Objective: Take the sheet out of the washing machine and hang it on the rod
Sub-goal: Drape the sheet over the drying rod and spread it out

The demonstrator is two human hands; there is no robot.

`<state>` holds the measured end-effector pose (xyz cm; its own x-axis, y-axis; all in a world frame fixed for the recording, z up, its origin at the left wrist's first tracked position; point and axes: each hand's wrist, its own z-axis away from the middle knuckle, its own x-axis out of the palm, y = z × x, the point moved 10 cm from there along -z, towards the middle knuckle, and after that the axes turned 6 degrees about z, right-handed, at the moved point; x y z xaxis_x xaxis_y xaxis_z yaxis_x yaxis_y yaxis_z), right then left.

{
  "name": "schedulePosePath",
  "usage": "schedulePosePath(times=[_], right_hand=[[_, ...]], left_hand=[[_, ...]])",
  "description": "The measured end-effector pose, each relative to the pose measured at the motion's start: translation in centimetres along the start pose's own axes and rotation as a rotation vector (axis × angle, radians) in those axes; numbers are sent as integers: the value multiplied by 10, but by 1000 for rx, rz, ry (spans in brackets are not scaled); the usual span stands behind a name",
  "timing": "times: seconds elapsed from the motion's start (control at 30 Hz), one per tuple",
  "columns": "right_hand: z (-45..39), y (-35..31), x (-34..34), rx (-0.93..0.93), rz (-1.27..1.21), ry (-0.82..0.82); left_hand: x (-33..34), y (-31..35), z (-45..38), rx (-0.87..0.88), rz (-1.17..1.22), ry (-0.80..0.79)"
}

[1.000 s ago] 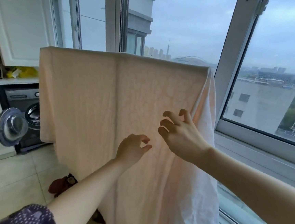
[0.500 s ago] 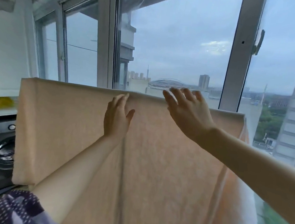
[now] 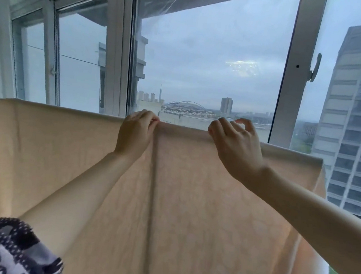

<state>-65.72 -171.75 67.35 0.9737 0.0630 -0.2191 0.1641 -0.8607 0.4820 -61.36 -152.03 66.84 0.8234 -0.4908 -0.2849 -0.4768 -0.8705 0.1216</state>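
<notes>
So the peach-coloured sheet is draped over a line that runs across in front of the window, with its folded top edge sloping gently down toward the right and the cloth hanging straight down out of the bottom of the view. The rod itself is hidden under the fold, so I can't actually see it. Both arms reach up and forward to that top edge. The left hand sits at the middle of the edge, wrist bent a bit, fingers curled over and bunched together right where a long vertical crease drops down the sheet; it looks like it's pinching the fabric at the fold, though the fingertips are tucked behind the edge so I can't say how tight. The right hand is a little to the right of the left one, well apart from it, palm facing down, fingers loosely curled and half open over the edge; the knuckles rest on or just above the cloth, and I can't tell if it's really gripping anything. A dark patterned sleeve shows at the bottom left, below the sheet's left side. The sheet's left corner hangs square, the right corner droops lower.
</notes>
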Motion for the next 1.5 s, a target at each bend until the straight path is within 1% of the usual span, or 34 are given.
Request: schedulePosePath(times=[0.07, 0.13, 0.2, 0.23, 0.3, 0.4, 0.47, 0.6, 0.63, 0.7, 0.8, 0.87, 0.9, 1.03, 1.2, 1.27, 1.33, 1.4, 1.5], right_hand=[[-11, -5, -6, 22, -6, 35], [-19, -18, -17, -3, -36, 97], [-16, -40, -23, -105, -97, 130], [-10, -51, -23, -167, -126, 121], [2, -65, -17, -245, -160, 80], [1, -65, -3, -237, -181, -62], [-9, -65, 2, -221, -184, -142], [-29, -76, 6, -177, -175, -191], [-33, -80, 9, -162, -173, -201], [-42, -87, 17, -118, -177, -242], [-53, -94, 36, -62, -148, -348], [-57, -96, 50, -35, -152, -441], [-60, -96, 54, -20, -168, -461], [-79, -106, 66, -5, -236, -455], [-103, -139, 92, -71, -189, -541], [-111, -150, 102, -87, -190, -561], [-119, -162, 110, -117, -228, -554], [-127, -172, 113, -161, -247, -516], [-137, -176, 112, -184, -192, -444]], left_hand=[[-15, -9, 1, -26, 55, 46], [-28, -21, 7, -73, 136, 89], [-38, -31, 20, -72, 153, 101], [-40, -33, 29, -42, 119, 88], [-35, -38, 46, 51, 23, 14], [-20, -51, 62, 121, -22, -122], [-20, -65, 57, 100, -25, -155], [-31, -98, 28, -27, 30, -124], [-30, -105, 21, -55, 46, -139], [-20, -115, 12, -74, 59, -217], [-10, -127, 6, -80, 78, -318], [-13, -137, 3, -95, 114, -323], [-16, -141, 1, -99, 127, -307], [-24, -157, -3, -86, 101, -234], [-24, -174, -8, -93, 161, -215], [-22, -181, -12, -116, 190, -240], [-15, -193, -17, -182, 228, -295], [-6, -212, -22, -243, 219, -350], [1, -246, -23, -307, 226, -376]])
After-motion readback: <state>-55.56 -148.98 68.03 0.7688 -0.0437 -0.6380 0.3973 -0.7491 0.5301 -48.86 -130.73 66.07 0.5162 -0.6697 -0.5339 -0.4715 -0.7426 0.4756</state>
